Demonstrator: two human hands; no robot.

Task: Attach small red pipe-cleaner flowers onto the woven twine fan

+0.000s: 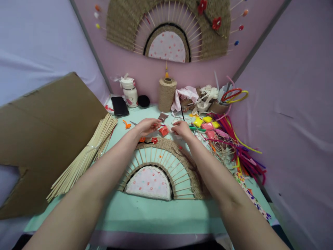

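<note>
Both arms reach over a half-round woven fan with thin sticks fanning out and a white, dotted half-circle at its base. Beyond its upper edge, my left hand has loosely curved fingers that look apart, with nothing clear between them. My right hand is pinched; what its fingertips hold is too small to make out. Between the hands lies a red clay packet, close to the right fingertips. A brown packet is just behind. Red flowers sit on the fan's upper edge.
Left are a bundle of thin sticks, cardboard, a phone and a white bottle. A twine spool stands behind. Right are yellow packets, coloured pipe cleaners and scissors. A larger fan hangs above.
</note>
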